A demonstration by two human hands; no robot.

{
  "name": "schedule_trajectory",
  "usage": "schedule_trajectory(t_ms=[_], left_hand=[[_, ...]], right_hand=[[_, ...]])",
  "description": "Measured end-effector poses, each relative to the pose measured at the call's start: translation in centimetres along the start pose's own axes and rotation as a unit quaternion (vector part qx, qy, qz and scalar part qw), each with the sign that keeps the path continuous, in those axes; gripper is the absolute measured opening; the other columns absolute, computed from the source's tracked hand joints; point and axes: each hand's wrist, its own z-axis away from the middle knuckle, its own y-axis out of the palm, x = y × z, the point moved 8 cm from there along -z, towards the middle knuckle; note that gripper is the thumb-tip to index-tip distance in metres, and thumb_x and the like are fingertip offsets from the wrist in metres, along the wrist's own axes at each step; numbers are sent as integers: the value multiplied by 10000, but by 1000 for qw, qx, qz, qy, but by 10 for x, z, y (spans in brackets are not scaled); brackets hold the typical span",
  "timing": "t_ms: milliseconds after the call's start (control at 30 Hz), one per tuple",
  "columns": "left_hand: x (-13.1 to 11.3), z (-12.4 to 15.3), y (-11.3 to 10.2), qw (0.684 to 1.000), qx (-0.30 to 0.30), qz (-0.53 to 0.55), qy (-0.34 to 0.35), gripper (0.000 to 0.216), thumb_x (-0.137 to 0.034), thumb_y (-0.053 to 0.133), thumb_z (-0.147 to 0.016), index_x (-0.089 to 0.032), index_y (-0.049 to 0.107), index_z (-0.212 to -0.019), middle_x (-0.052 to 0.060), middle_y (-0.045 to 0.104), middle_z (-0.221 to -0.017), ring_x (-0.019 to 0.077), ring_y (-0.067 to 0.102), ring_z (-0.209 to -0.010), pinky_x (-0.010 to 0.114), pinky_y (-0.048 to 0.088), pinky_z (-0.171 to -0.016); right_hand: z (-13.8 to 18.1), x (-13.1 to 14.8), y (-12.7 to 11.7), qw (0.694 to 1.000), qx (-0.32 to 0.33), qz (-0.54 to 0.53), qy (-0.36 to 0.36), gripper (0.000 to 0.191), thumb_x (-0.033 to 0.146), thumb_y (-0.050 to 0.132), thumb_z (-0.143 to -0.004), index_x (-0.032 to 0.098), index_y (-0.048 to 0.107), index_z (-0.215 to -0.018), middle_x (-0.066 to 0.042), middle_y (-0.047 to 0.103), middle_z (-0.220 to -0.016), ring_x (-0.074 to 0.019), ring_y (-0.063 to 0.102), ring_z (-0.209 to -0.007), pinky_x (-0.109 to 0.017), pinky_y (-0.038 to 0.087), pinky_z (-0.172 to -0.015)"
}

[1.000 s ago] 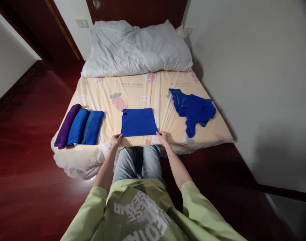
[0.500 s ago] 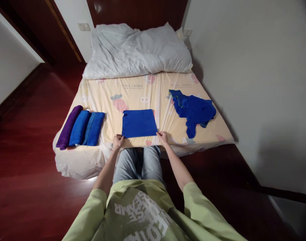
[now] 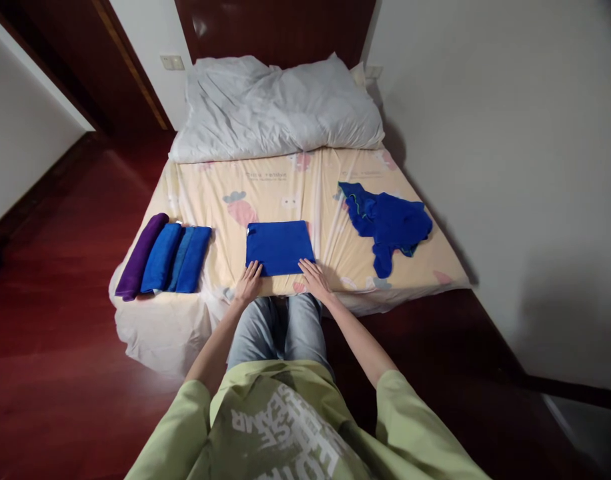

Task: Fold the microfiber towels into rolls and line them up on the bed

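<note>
A blue towel (image 3: 280, 245), folded to a flat rectangle, lies near the front edge of the bed. My left hand (image 3: 249, 281) rests with its fingers stretched out on the towel's near left corner. On the near right corner lies my right hand (image 3: 314, 278), its fingers also flat and extended. Neither hand grips the cloth. To the left, a rolled purple towel (image 3: 141, 259) lies beside several folded blue towels (image 3: 194, 260). A crumpled blue cloth with green edging (image 3: 398, 223) lies in a heap on the right.
The bed (image 3: 195, 183) has a yellow printed sheet that hangs over its front edge. A bunched white quilt (image 3: 280, 110) lies across the head end, against a dark headboard (image 3: 275, 30). A pale wall (image 3: 510, 133) runs along the right side.
My fingers have let go of the towel's two near corners and now lie flat on its near edge. Both hands have shifted slightly inward.
</note>
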Motion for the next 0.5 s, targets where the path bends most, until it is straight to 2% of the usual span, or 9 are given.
schedule_trajectory(t_ms=[100,267,500], left_hand=[[9,2,8,1000,13,-5,-27,595,-209,434,-940,-72,455,-1519,162,363,-1623,306,293,-1531,467,251,-1263],[17,-1,13,999,8,12,-47,622,-132,412,-918,-135,451,-1538,141,379,-1618,295,282,-1536,493,226,-1271],[18,-14,15,999,21,17,-40,626,-44,366,-915,-97,454,-1532,212,437,-1565,323,324,-1514,552,235,-1264]], right_hand=[[-2,-8,11,999,19,16,29,574,133,380,-961,124,464,-1529,-118,438,-1595,-234,347,-1520,-470,303,-1247],[-3,-27,19,997,11,23,77,624,48,397,-907,134,487,-1518,-123,499,-1545,-253,401,-1492,-490,327,-1238],[-13,-36,25,994,21,32,101,624,0,396,-875,131,558,-1464,-136,522,-1520,-259,436,-1471,-482,330,-1229]])
